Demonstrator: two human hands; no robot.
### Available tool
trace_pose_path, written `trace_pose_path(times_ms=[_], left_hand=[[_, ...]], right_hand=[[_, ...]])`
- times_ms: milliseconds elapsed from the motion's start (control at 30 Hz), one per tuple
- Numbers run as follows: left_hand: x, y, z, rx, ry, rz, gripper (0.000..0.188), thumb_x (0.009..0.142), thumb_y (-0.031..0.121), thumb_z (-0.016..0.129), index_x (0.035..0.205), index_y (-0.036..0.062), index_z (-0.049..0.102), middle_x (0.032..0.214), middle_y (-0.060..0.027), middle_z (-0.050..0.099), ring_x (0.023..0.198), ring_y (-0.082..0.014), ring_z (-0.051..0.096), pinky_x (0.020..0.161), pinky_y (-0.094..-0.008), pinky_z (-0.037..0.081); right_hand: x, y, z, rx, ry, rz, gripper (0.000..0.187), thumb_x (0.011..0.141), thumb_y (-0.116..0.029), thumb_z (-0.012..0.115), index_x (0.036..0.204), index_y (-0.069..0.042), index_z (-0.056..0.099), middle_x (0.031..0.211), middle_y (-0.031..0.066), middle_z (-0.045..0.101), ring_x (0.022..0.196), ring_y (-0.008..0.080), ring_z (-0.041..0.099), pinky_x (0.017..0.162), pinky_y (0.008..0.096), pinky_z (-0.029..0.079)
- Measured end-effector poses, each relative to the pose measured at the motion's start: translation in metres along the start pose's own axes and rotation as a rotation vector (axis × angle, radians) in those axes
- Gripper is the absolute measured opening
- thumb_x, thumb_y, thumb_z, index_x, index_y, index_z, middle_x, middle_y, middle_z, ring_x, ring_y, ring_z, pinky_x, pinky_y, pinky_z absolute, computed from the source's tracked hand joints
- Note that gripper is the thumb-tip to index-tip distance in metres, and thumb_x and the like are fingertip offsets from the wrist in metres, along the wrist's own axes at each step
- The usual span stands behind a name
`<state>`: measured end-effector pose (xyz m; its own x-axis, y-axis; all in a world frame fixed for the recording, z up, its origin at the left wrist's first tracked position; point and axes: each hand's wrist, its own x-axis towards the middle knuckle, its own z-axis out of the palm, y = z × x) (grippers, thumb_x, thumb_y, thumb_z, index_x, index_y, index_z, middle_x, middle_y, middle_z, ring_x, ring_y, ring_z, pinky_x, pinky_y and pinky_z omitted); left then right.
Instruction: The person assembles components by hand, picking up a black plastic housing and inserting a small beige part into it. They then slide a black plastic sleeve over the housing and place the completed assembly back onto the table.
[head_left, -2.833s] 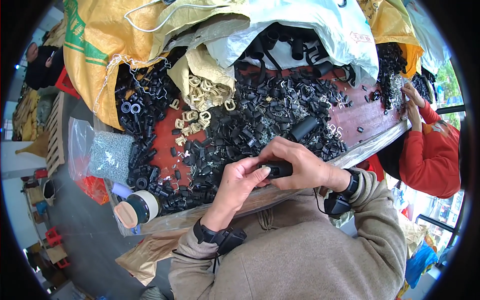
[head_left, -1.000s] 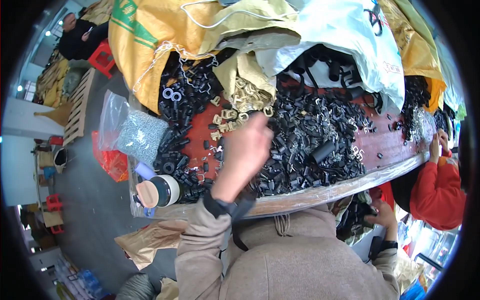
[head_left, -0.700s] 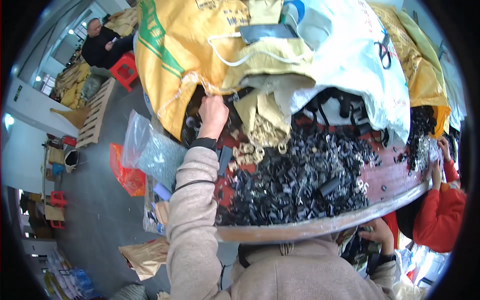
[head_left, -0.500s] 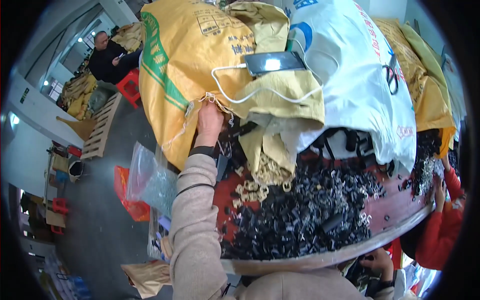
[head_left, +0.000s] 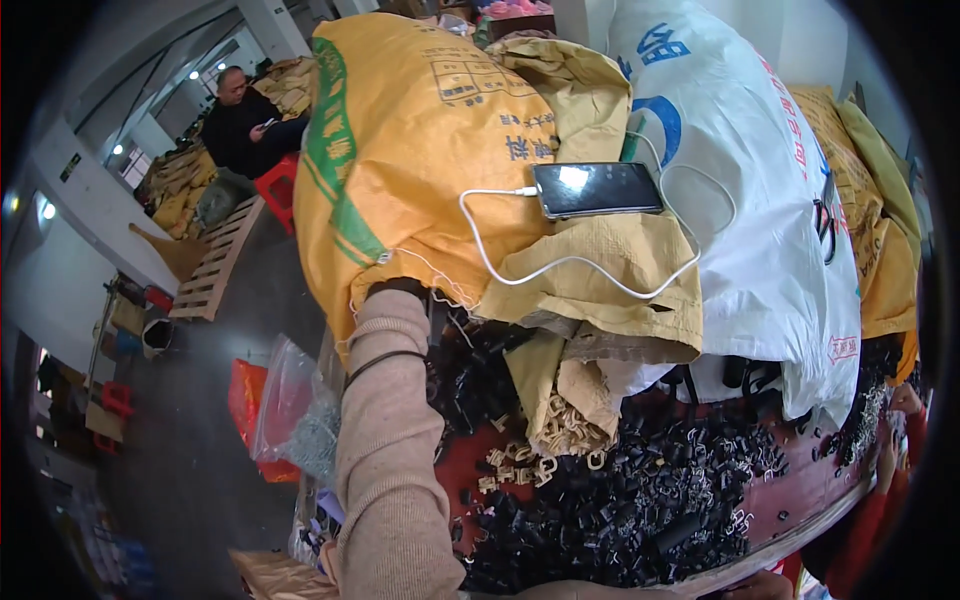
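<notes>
My left forearm point(head_left: 392, 450), in a beige knit sleeve with a dark band round it, reaches into the mouth of a large yellow woven sack point(head_left: 430, 190) with a green stripe. The sack hides my left hand. Loose white threads point(head_left: 430, 268) hang at the sack's opening. Black plastic pieces point(head_left: 470, 375) lie by the opening, beside my arm. At the bottom edge, below the table rim, only a small part of my right hand point(head_left: 762, 586) shows; its fingers cannot be made out.
Black parts point(head_left: 610, 510) and beige clips point(head_left: 515, 470) cover the red tabletop. A phone point(head_left: 598, 189) with a white cable rests on the sacks, beside a white sack point(head_left: 740, 260). A clear bag point(head_left: 290, 410) is left of my arm. Another person's hands point(head_left: 890, 440) work at right.
My left hand, at the sack's mouth before, has gone inside and out of sight. My view has shifted, so the sacks and table sit lower, and my right hand has mostly left the picture.
</notes>
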<state>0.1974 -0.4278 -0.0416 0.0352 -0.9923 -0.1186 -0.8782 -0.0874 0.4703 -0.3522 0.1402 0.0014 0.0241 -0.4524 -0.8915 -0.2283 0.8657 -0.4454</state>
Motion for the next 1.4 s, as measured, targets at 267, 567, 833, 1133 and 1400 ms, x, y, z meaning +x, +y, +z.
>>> trace_pose_path(times_ms=[267, 567, 833, 1133, 1400], left_hand=[[-0.079, 0.046, -0.003, 0.028, -0.068, -0.002, 0.047, 0.078, 0.033, 0.043, 0.117, 0.0090, 0.045, 0.117, -0.0203, 0.044, 0.107, -0.0319, 0.045, 0.091, -0.0399, 0.034], [-0.186, 0.103, -0.026, 0.145, 0.045, 0.176, 0.053, 0.071, 0.043, 0.049, 0.110, 0.0075, 0.049, 0.115, -0.0185, 0.046, 0.104, -0.0310, 0.046, 0.086, -0.0387, 0.037], [-0.246, 0.093, 0.012, 0.214, 0.060, 0.042, 0.039, 0.071, 0.032, 0.049, 0.100, 0.0061, 0.050, 0.111, -0.0164, 0.046, 0.101, -0.0324, 0.048, 0.082, -0.0455, 0.038], [-0.295, 0.122, -0.009, 0.096, 0.503, 0.410, 0.019, 0.075, 0.020, 0.050, 0.088, 0.0066, 0.051, 0.065, -0.0113, 0.053, 0.061, -0.0324, 0.055, 0.057, -0.0407, 0.044], [-0.372, 0.120, 0.032, -2.057, -0.882, -0.336, 0.016, 0.081, 0.017, 0.048, 0.088, 0.0025, 0.052, 0.072, -0.0041, 0.052, 0.068, -0.0193, 0.055, 0.050, -0.0287, 0.041]], right_hand=[[0.009, 0.005, -0.004, 0.069, -0.089, -0.335, 0.035, 0.071, -0.010, 0.062, 0.103, 0.002, 0.055, 0.091, 0.0067, 0.060, 0.084, 0.0152, 0.054, 0.075, 0.0267, 0.043], [0.027, 0.037, -0.010, -0.238, -0.088, -0.673, 0.028, 0.072, -0.008, 0.064, 0.096, 0.002, 0.056, 0.086, 0.0022, 0.059, 0.081, 0.0122, 0.052, 0.073, 0.0263, 0.041], [0.025, 0.035, -0.001, -0.282, 0.053, -0.619, 0.026, 0.068, -0.007, 0.065, 0.093, -0.001, 0.058, 0.080, 0.0047, 0.060, 0.077, 0.0142, 0.054, 0.071, 0.0275, 0.044], [-0.014, -0.002, 0.011, -0.746, 0.121, -0.459, 0.025, 0.071, -0.021, 0.063, 0.088, -0.003, 0.061, 0.075, 0.0102, 0.060, 0.069, 0.0200, 0.058, 0.064, 0.0266, 0.045], [-0.023, -0.116, 0.048, -0.548, 0.140, -0.995, 0.016, 0.071, -0.013, 0.062, 0.081, -0.002, 0.058, 0.075, 0.0118, 0.054, 0.068, 0.0243, 0.054, 0.060, 0.0319, 0.042]])
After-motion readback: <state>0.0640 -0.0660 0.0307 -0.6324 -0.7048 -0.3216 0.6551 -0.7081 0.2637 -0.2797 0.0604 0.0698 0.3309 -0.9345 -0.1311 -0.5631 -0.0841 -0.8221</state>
